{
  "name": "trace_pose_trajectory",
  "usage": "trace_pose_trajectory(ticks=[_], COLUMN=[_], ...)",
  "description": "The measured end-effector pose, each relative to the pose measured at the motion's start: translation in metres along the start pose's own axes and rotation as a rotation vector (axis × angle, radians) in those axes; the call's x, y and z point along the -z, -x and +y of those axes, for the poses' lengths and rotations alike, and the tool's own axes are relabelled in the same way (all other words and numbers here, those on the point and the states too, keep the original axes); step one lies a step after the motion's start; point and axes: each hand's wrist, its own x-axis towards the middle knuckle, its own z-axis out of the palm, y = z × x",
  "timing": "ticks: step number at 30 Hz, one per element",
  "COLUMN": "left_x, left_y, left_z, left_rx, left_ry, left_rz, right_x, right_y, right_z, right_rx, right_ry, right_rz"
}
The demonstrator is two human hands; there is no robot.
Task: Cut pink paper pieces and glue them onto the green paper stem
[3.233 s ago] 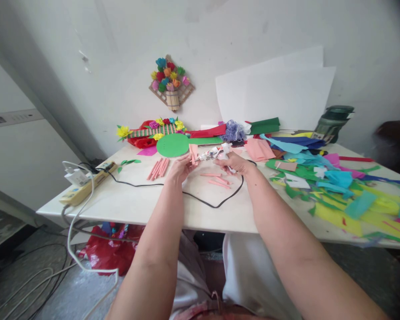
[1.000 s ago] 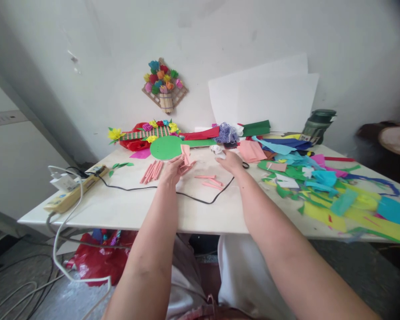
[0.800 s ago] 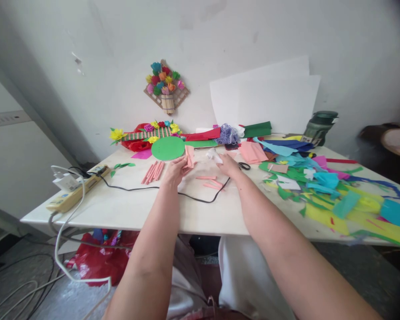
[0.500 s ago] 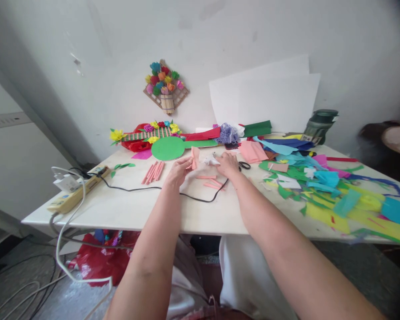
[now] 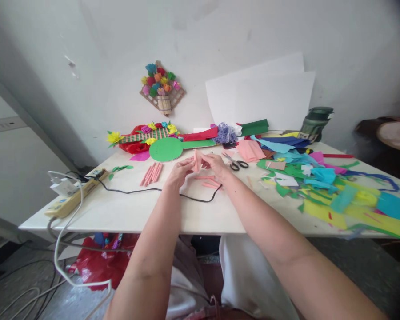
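Note:
Both my hands meet above the middle of the white table (image 5: 126, 213). My left hand (image 5: 179, 170) and my right hand (image 5: 216, 163) pinch a small pink paper piece (image 5: 196, 161) between their fingertips. Under them lie loose pink paper rolls (image 5: 210, 181), and a bundle of pink rolls (image 5: 150, 172) lies to the left. A black cord (image 5: 193, 197) loops over the table below my hands. Black-handled scissors (image 5: 235, 164) lie just right of my right hand.
A green paper disc (image 5: 165, 149), paper flowers (image 5: 143, 131) and pink sheets (image 5: 250, 149) lie at the back. Colourful paper scraps (image 5: 333, 186) cover the right side. A power strip (image 5: 74, 195) sits at the left edge, a dark green jar (image 5: 316, 121) at the back right.
My right hand set down the white glue gun it held earlier and came left to join my left hand on the pink paper piece. The scissors now show beside it.

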Motion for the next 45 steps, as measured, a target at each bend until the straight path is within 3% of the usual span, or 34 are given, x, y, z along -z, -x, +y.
trace_pose_trajectory(ticks=[15,31,39,45], left_x=[-0.004,-0.008,-0.008,-0.006], left_y=[0.0,-0.004,-0.003,-0.007], left_z=[-0.001,-0.004,-0.001,-0.004], left_rx=[-0.036,-0.208,-0.313,-0.36], left_ry=[-0.132,-0.461,-0.74,-0.821], left_rz=[0.041,0.171,0.208,0.212], right_x=[-0.004,-0.003,-0.004,-0.003], right_y=[-0.002,-0.008,-0.012,-0.015], right_z=[0.008,0.013,0.015,0.016], right_rx=[0.14,0.287,0.38,0.467], right_ry=[-0.014,0.407,0.502,0.509], right_rz=[0.115,0.244,0.302,0.309])
